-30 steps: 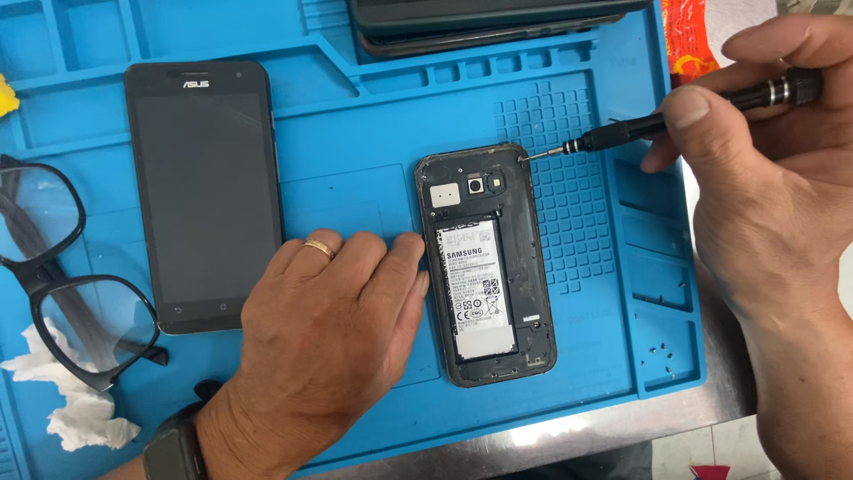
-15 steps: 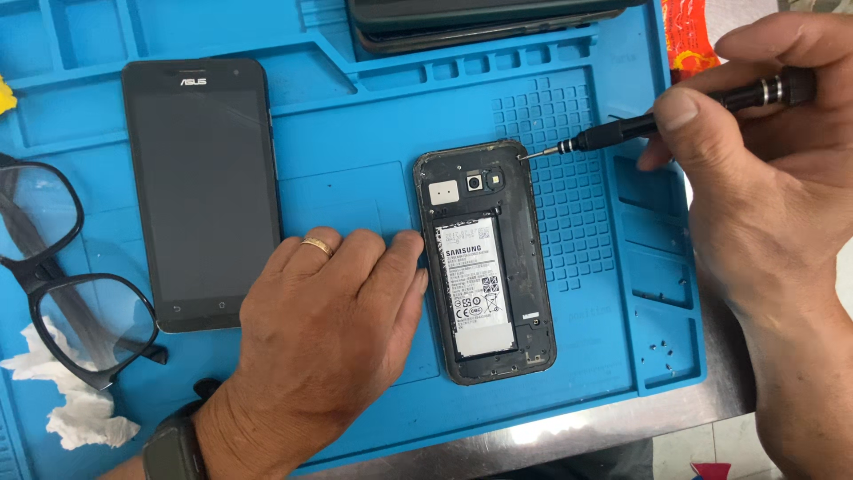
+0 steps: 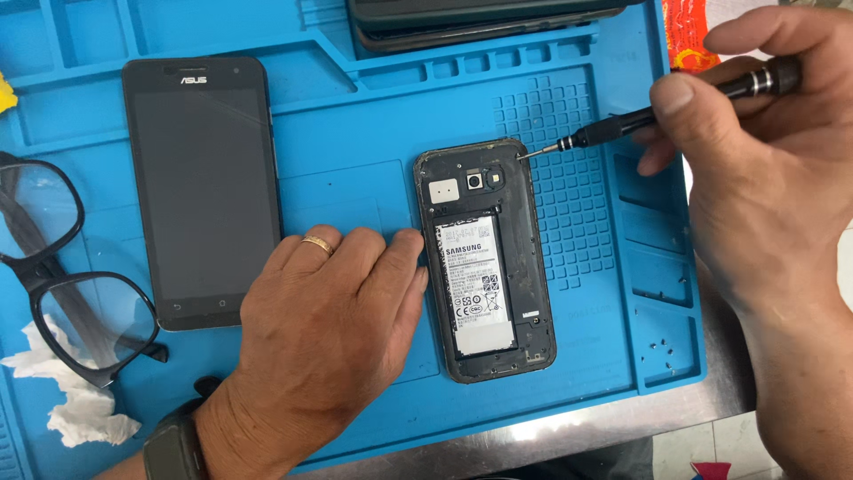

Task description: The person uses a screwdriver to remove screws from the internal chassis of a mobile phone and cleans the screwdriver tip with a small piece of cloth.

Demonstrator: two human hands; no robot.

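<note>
An opened black phone (image 3: 524, 267) lies back-up on the blue work mat (image 3: 355, 142), its battery (image 3: 475, 276) and camera exposed. My left hand (image 3: 329, 338), with a ring and a dark wristband, lies flat on the mat, fingertips pressing the phone's left edge. My right hand (image 3: 764, 169) grips a black precision screwdriver (image 3: 657, 116). The screwdriver's tip rests at the phone's top right corner.
A second black phone (image 3: 200, 187) lies screen-up at the left. Black-framed glasses (image 3: 62, 276) and crumpled white tissue (image 3: 80, 409) sit at the mat's left edge. Dark devices (image 3: 480, 18) are stacked at the top. Tiny screws (image 3: 662, 342) lie in a right-hand mat compartment.
My right hand and the screwdriver have shifted very slightly; the tip stays at the phone's top right corner. My left hand has not moved.
</note>
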